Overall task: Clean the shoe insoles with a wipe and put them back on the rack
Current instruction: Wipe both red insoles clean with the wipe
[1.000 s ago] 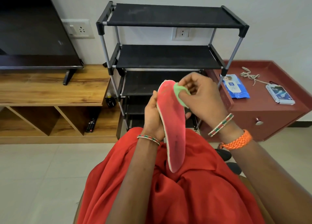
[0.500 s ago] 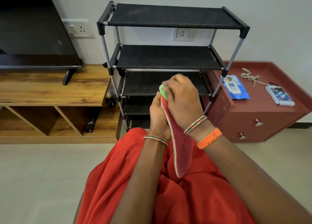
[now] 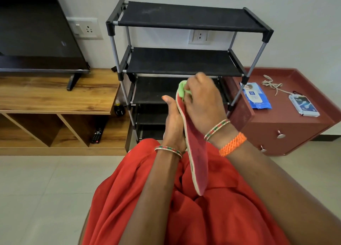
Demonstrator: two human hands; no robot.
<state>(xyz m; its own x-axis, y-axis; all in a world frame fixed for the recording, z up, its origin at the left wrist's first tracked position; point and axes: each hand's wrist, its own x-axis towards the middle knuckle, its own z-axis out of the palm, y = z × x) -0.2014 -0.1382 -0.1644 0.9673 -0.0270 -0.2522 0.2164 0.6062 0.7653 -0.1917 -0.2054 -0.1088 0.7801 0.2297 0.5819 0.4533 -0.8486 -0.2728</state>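
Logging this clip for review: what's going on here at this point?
A seated person is wiping a red insole. The left hand holds it upright over the lap, while the right hand presses a green wipe against its top end. The black rack in front shows nothing on its visible shelves.

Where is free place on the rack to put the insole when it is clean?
The rack's top shelf and second shelf are bare from post to post. The third shelf is bare on its left; the right hand hides the rest. Lower shelves are too dark to judge.
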